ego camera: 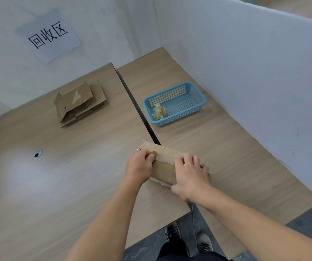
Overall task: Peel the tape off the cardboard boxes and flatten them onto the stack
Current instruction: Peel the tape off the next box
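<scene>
- Your left hand [139, 166] is curled at the left end of the cardboard box [163, 171], thumb and fingers pinching the end of the clear tape [164, 159] that runs across the box top.
- Your right hand [191, 176] clamps the box's right end, fingers hooked over the far top edge and thumb on the near side. The two hands sit apart, with a bare stretch of cardboard between them.
- The box stands closed on the table, straddling the dark gap [132, 98] between the left tabletop [76, 176] and the right tabletop [236, 157], close to the near edge.
- At about twelve o'clock from the box, on the right tabletop, sits a blue basket [194, 95] holding a crumpled wad of tape [158, 112] in its near left corner.
- At about ten o'clock, well apart on the left tabletop, lies the stack of flattened boxes [79, 102]; the top one has a flap tilted up and a shiny patch on it.
- At nine o'clock from the box, a round cable hole [37, 153] is set in the left tabletop.
- On the white wall beyond the stack hangs a paper sign [50, 35] with black characters.
</scene>
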